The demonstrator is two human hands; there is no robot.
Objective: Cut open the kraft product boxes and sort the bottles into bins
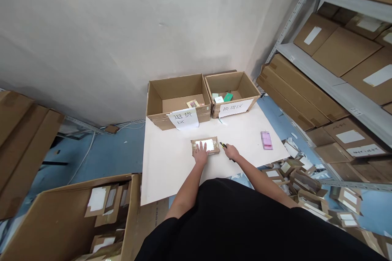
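Note:
A small flat cardboard parcel (210, 145) with a white label lies in the middle of the white table (171, 163). My left hand (200, 154) rests flat on its left part, fingers spread. Just right of the parcel, my right hand (231, 152) is closed round a yellow and black utility knife (223, 145) whose tip points at the parcel's right edge.
Two open cartons with paper signs stand at the table's far edge: the left carton (177, 102) and the right carton (232, 94), holding small items. A pink item (266, 140) lies at the right. A large box of parcels (76, 220) stands lower left; opened cartons litter the floor (306, 179) beside shelves (343, 89).

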